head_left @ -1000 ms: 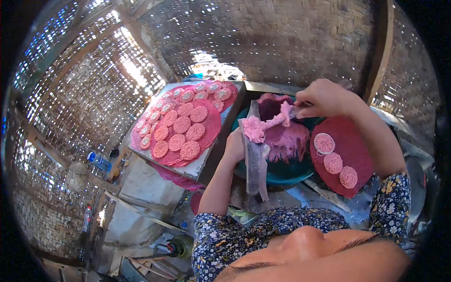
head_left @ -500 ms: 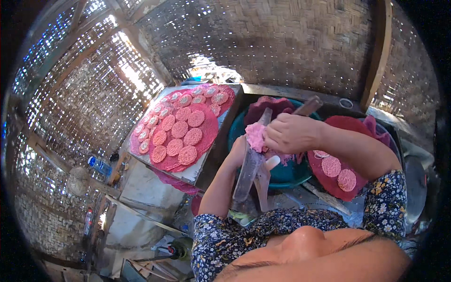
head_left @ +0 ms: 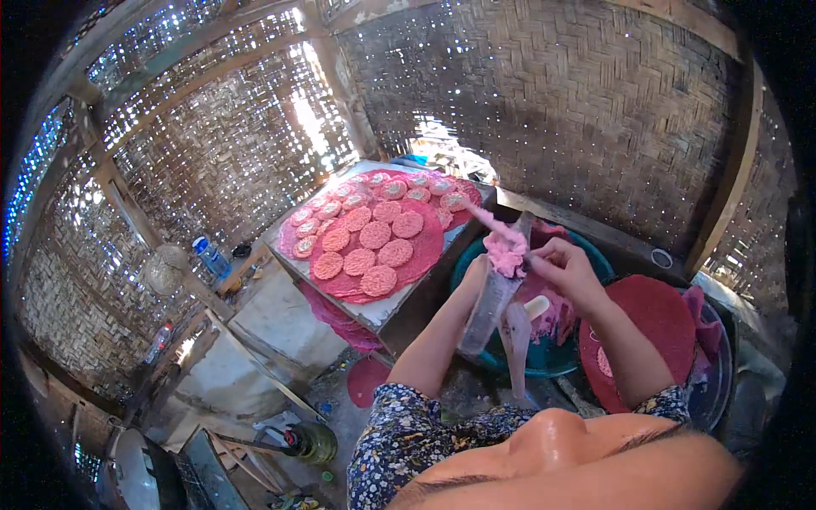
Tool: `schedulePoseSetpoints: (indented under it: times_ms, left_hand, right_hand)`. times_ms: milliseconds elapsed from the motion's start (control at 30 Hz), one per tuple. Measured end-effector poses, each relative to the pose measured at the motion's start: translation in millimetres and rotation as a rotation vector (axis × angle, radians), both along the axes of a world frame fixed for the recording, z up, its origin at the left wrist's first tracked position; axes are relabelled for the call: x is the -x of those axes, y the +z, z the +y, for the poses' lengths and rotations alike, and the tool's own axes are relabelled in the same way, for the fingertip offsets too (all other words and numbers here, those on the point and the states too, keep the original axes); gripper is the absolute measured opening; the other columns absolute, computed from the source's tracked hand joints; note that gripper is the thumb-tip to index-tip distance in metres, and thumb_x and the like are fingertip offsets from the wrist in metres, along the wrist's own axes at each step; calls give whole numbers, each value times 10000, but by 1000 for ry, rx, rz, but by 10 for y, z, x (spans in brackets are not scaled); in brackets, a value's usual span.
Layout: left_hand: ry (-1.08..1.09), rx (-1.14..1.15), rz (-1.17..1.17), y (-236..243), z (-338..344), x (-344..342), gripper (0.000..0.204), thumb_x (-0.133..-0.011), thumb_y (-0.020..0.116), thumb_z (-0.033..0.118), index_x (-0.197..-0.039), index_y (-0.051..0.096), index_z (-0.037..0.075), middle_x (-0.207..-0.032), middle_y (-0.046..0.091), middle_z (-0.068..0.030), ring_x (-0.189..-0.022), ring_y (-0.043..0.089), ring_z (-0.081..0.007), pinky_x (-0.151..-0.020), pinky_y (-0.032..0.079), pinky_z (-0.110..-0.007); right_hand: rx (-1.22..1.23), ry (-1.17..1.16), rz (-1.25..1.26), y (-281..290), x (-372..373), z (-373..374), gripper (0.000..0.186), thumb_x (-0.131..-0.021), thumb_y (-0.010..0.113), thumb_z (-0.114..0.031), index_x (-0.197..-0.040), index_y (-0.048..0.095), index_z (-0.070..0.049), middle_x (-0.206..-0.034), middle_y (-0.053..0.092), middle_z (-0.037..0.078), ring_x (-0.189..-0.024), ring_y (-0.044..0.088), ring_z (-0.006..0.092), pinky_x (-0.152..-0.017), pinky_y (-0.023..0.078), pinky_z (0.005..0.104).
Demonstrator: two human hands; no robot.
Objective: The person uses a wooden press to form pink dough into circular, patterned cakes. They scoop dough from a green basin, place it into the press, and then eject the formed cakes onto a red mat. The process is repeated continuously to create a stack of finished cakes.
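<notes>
My left hand (head_left: 473, 276) is wrapped around a worn wooden press (head_left: 490, 310), held tilted over a teal basin (head_left: 544, 372). Pink dough (head_left: 507, 252) is heaped on top of the press, and a pink-smeared stick (head_left: 489, 221) juts from it toward the upper left. My right hand (head_left: 571, 274) is at the dough's right side, thumb and forefinger pinched together; what is between them is hidden. A wooden handle (head_left: 516, 344) with a pale, rounded piece (head_left: 537, 307) hangs beside the press. More pink dough (head_left: 557, 316) lies in the basin.
At left, a box-like stand (head_left: 378, 313) bears red mesh sheets (head_left: 429, 268) with several pink noodle-like discs (head_left: 375, 237). Right of the basin lies another round red sheet (head_left: 642, 319), partly behind my right forearm. A woven bamboo wall (head_left: 578, 110) rises behind. A green gas cylinder (head_left: 316, 444) stands lower left.
My right hand has moved from above the dough down to its right side. The stick, which pointed to the upper right, now points to the upper left. The view has shifted too.
</notes>
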State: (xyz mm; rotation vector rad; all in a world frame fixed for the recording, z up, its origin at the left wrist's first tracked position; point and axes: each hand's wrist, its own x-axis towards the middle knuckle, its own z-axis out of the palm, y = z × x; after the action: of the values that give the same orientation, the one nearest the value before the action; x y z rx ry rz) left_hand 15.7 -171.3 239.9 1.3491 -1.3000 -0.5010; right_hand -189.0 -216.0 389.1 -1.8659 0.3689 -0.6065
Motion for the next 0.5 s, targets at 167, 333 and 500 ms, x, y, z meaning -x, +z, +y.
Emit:
schedulePoseSetpoints:
  times_ms: [167, 333, 500]
  left_hand:
    - [67, -229, 108, 467, 536, 145, 245, -745, 584, 141, -981, 600, 75, -977, 608, -41, -848, 578, -109, -676, 482, -284]
    - [-53, -69, 183, 145, 302, -172, 252, -676, 648, 144, -917, 627, 74, -897, 634, -55, -792, 606, -140, -659, 485, -304]
    - [72, -55, -15, 126, 140, 45, 267, -623, 701, 149, -874, 648, 74, -829, 654, -69, -750, 628, -172, -645, 489, -327]
  right_hand:
    - [73, 40, 174, -86, 390, -38, 228, -741, 693, -192, -787, 561, -12, -693, 568, 8, -636, 494, 57, -572, 405, 232]
    - [239, -115, 70, 52, 571, -174, 236, -713, 704, -203, -789, 567, -26, -691, 587, 39, -631, 553, 102, -582, 434, 251]
    - [935, -411, -39, -52, 218, 74, 249, -690, 691, -228, -854, 605, -60, -772, 604, 124, -689, 596, 282, -617, 476, 341]
